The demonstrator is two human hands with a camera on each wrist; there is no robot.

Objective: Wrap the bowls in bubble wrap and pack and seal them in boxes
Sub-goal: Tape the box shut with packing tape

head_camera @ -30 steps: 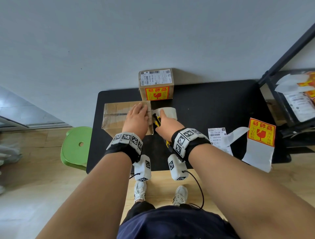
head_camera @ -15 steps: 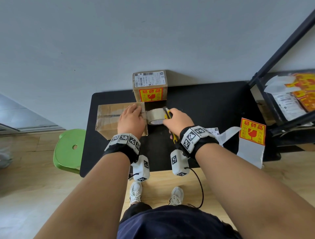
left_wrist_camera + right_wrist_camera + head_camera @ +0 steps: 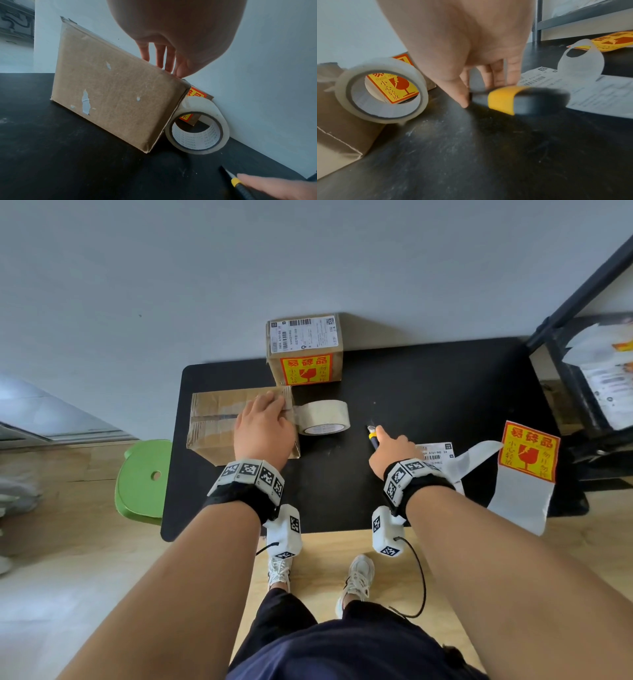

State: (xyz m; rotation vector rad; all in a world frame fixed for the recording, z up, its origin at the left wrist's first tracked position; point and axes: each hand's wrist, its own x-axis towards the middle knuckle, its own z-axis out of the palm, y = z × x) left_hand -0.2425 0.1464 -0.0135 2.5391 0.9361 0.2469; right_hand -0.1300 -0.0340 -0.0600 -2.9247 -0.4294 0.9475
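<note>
Brown cardboard, creased and patched with old tape, makes up the box (image 3: 219,422) lying flat at the left of the black counter (image 3: 428,385). The left hand (image 3: 262,429) presses on its right end with straight fingers (image 3: 161,56), holding nothing. Half a second ago the right hand (image 3: 394,448) was up against the tape roll (image 3: 323,417) beside the box; now it has drawn back to the right, well apart from the roll, and its grip is curled around a yellow-and-black utility knife (image 3: 373,438) whose tip points away from the person. The roll now stands on its edge alone, touching the box's right end, with a strip of tape running from it onto the box top. A second, smaller box (image 3: 305,350) bearing a shipping label and an orange fragile sticker stands against the wall behind the roll, as before.

Whatever the brown box contains is shut away; no bowl or bubble wrap shows. The knife is blurred in the right wrist view, so I cannot tell whether it touches the counter. A shipping label (image 3: 436,453) is half hidden behind the right wrist, and a fragile sticker (image 3: 529,451) on its white backing hangs over the counter's near edge. A shelf (image 3: 582,392) at the right is cut off by the frame.
</note>
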